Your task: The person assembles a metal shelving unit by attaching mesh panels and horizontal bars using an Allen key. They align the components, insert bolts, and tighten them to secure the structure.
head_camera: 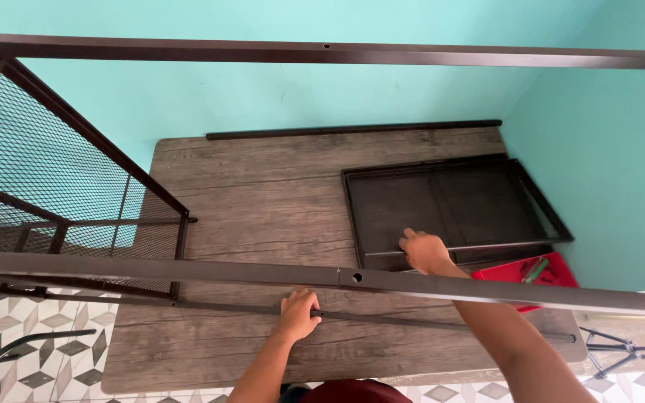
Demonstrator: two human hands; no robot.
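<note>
Crossing the right hand [425, 252], a metal bar [188, 269] hides its wrist

Turquoise walls [263, 97], patterned tile floor [39, 336]

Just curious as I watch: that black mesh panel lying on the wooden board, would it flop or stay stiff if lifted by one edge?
The mesh panel would probably stay fairly stiff: a dark metal frame runs round it, with a bar across the middle. It likely feels light for its size, being mostly open mesh. Lying flat on the wooden board, it should slide, not roll, under the right hand.
</note>
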